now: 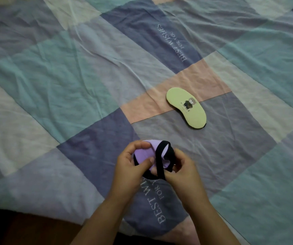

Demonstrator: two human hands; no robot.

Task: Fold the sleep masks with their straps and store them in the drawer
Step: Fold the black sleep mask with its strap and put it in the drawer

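Wrapping the strap round the folded purple mask.
Our left hand [129,167] pinches the purple mask [145,152] above the bed [53,85]; right hand [183,168] grips its black strap [160,163]. Next we tuck it; yellow mask [186,107] waits flat beyond, drawer unseen.

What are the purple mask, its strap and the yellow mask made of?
Purple mask: soft matte fabric, likely; it bends in the hands.
Black strap: flat band, probably elastic; it loops limply.
Yellow mask: matte fabric with a printed figure, lying flat; padding can't be judged.
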